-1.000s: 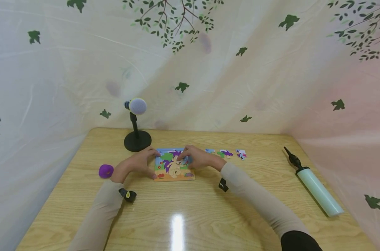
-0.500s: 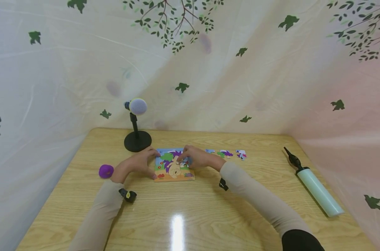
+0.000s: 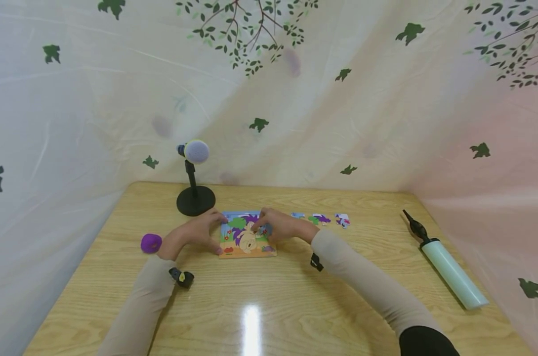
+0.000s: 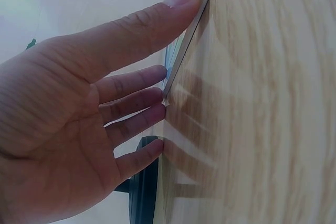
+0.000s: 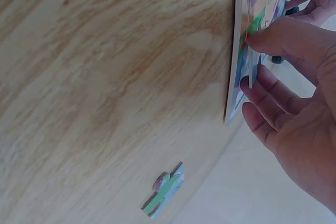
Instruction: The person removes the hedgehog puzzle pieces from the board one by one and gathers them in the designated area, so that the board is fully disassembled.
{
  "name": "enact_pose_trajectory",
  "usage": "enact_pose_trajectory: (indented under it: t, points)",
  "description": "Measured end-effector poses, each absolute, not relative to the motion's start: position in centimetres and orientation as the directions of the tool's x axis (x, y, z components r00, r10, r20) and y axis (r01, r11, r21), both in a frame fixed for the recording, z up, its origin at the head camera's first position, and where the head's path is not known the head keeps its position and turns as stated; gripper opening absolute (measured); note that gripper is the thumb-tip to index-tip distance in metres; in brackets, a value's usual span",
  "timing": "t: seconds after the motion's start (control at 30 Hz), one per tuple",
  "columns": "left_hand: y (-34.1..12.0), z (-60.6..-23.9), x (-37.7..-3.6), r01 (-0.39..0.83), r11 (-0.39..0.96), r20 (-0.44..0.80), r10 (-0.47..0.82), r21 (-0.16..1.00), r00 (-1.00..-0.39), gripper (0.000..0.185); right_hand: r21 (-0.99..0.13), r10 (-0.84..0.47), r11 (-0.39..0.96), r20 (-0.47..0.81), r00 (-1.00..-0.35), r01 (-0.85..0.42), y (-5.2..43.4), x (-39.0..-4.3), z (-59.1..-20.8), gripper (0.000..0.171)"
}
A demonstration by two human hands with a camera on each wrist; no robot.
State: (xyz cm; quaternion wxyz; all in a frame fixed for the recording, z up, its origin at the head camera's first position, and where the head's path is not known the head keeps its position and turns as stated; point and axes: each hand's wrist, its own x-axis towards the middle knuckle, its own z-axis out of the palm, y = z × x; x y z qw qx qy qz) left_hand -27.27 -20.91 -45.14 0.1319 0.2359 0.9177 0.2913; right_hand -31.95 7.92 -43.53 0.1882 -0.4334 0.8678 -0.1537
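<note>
A colorful flat jigsaw puzzle board (image 3: 227, 253) with a purple-haired cartoon figure lies on the wooden table. At its left side, my left hand (image 3: 199, 231) rests with the thumb on the near corner and fingertips by the far edge. The left wrist view shows that hand's fingers (image 4: 137, 120) mostly straight, touching the board's rim. Over the board's right part, my right hand (image 3: 281, 224) pinches a puzzle piece (image 5: 251, 69), seen nearly edge-on in the right wrist view. Its picture is mostly hidden by the fingers.
Three loose puzzle pieces lie right of the board: a blue one (image 3: 298, 215), a green and purple one (image 3: 320, 219) and a white-blue one (image 3: 342, 220). A black stand with a round head (image 3: 196, 152), a purple lump (image 3: 151, 243) and a hand pump (image 3: 455, 275) surround them.
Both hands stay at the board almost unmoved; the right fingers shift only slightly over its right part. The whole head view drifts very slightly.
</note>
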Motion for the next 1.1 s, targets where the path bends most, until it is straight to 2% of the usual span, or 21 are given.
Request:
enact_pose_trajectory:
  t: [0.67, 1.1]
  points:
    - [-20.7, -44.8, -27.0, 0.36, 0.722, -0.106, 0.512, 0.59, -0.852, 0.082, -0.453, -0.787, 0.59, -0.138, -0.602, -0.668, 9.0, -31.8, -43.8, 0.06]
    - [-20.7, -45.0, -27.2, 0.391, 0.714, -0.081, 0.529, 0.581, -0.845, 0.084, -0.573, -0.775, 0.548, -0.072, -0.628, -0.61, 12.2, -31.7, -43.0, 0.051]
